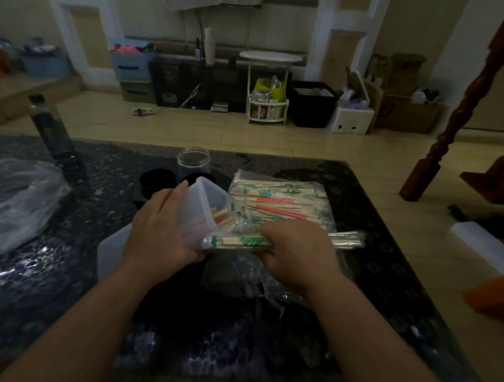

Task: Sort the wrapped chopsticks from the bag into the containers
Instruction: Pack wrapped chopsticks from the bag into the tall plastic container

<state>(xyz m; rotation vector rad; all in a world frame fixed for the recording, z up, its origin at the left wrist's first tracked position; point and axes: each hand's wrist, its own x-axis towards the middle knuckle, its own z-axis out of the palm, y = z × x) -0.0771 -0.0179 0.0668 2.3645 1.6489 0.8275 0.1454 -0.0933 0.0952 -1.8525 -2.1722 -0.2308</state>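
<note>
Green-printed wrapped chopsticks (237,241) are grasped in the curled fingers of the right hand (297,250) at frame centre, their tips held at the mouth of a translucent plastic container (204,197), which is tilted and gripped by the left hand (159,230). Red-printed chopsticks (219,215) are seen inside it, and the clear chopstick bag (276,200) lies just behind on the dark table (67,284).

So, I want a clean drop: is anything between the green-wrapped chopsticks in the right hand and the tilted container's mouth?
Nothing visible. The green-wrapped chopsticks in the right hand end at the rim of the container, which the left hand holds tilted; red-wrapped chopsticks lie inside.
</note>
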